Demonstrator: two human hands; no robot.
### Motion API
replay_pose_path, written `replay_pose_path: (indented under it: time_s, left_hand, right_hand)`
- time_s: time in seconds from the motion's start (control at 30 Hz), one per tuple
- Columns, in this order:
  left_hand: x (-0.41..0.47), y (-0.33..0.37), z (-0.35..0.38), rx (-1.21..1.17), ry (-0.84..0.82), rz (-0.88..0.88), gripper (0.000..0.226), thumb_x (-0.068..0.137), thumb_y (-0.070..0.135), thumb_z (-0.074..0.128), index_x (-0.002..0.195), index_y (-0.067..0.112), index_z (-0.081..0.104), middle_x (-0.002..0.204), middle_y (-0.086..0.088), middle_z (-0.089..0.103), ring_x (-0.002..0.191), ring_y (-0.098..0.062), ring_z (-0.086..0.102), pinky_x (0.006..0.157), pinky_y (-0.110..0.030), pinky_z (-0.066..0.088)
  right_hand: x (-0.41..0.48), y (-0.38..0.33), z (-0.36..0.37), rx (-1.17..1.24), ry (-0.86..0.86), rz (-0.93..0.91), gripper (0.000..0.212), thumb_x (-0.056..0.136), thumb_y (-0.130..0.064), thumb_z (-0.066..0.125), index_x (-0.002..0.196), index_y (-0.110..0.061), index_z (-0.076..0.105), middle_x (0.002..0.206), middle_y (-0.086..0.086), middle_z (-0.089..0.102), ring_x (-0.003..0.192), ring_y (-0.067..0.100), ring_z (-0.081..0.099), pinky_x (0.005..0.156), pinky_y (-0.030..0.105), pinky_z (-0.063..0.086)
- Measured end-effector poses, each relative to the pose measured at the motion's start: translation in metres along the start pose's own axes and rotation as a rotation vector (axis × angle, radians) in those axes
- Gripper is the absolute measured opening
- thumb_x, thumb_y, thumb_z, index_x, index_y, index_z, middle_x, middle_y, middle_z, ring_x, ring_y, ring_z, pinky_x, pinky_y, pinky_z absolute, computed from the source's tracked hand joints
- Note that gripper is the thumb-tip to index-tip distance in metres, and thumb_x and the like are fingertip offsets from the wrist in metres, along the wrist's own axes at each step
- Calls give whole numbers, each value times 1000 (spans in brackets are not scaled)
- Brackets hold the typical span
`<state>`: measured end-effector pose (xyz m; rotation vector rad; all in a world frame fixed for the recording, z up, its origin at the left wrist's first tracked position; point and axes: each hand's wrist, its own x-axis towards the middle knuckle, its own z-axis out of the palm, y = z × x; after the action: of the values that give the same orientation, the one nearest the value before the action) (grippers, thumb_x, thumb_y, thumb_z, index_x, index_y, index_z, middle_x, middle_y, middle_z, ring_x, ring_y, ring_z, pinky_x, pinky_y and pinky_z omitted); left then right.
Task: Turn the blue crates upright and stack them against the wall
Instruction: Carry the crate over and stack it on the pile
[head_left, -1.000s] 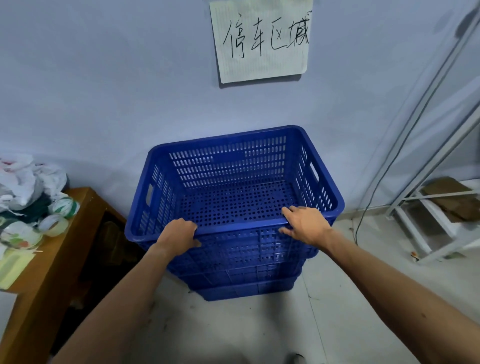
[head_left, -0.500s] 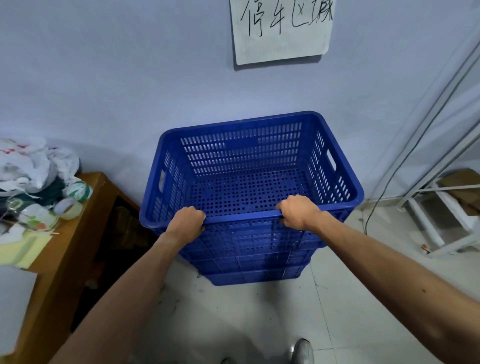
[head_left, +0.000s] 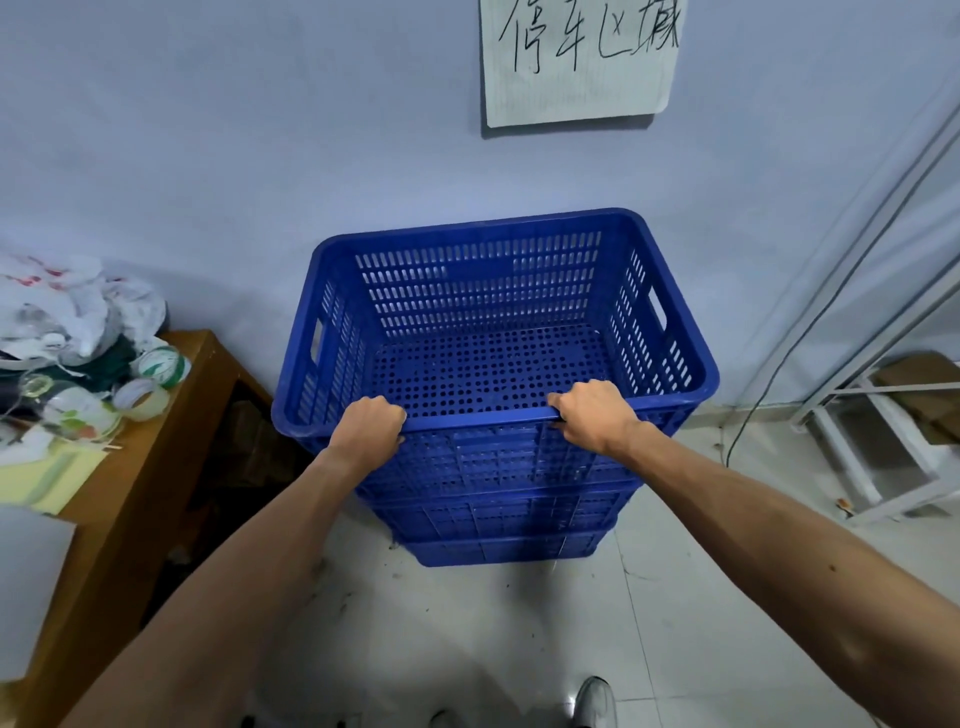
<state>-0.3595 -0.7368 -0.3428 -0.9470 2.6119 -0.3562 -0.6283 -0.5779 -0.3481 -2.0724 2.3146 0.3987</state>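
**Top crate gripped at the wall**

Against the wall (head_left: 208, 156), the stack (head_left: 498, 519) stands upright on the tiled floor (head_left: 493, 649). The top crate (head_left: 493, 291) is rigid blue plastic with slotted sides, a perforated base and a rounded rim. The left hand (head_left: 366, 428) and right hand (head_left: 595, 418) clench its near rim. An uneven push could skew it and jam the nesting.

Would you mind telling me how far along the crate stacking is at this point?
Done: the top crate sits upright, nested on the lower crates at the wall. In hand: the left hand and right hand both grip its near rim. Left: seating it and letting go, probably; no other crates show in view.
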Motion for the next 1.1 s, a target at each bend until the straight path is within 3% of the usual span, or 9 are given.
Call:
replay_pose_path:
  time_s: [0.37,0.53,0.77,0.9,1.0,1.1]
  left_hand:
    - [16,7,9,-19,-15,30,22,96,34,60,102,12,62,97,-7,66,90,-25,63,71,-35,47]
    - [18,6,2,-8,-40,42,22,96,32,60,102,11,62,99,-9,66,90,-26,63,72,-36,49]
    - [16,-5,-6,89,-33,37,24,97,35,58,103,12,62,98,-8,65,89,-26,64,70,-35,46]
    - [9,0,7,57,-37,-6,23,97,36,57,101,13,62,97,-7,66,88,-25,64,74,-36,51]
    - [8,0,7,42,-10,-2,20,97,34,57,95,15,61,90,-5,65,81,-23,63,69,-35,49]
    - [11,0,2,45,-5,-12,20,97,31,57,84,18,50,71,0,49,67,-22,49,63,-34,45]
  right_hand:
    - [8,6,6,15,-81,50,25,98,-36,53,116,-21,59,76,1,55,69,24,53,61,33,44]
    - [11,8,6,37,-76,47,25,98,-39,53,115,-21,59,87,4,65,80,27,63,65,34,47]
    - [11,0,7,35,-59,54,29,100,-41,49,119,-20,55,64,-3,43,66,25,50,58,32,39]
    - [9,-4,15,33,-95,60,29,100,-42,48,119,-20,55,66,-2,47,66,24,52,58,33,41]
    - [9,1,13,13,-98,47,31,100,-43,49,120,-20,56,73,0,53,66,24,52,58,32,40]
    - [10,4,9,6,-103,55,30,100,-44,49,114,-19,57,68,-1,49,66,24,52,59,33,41]
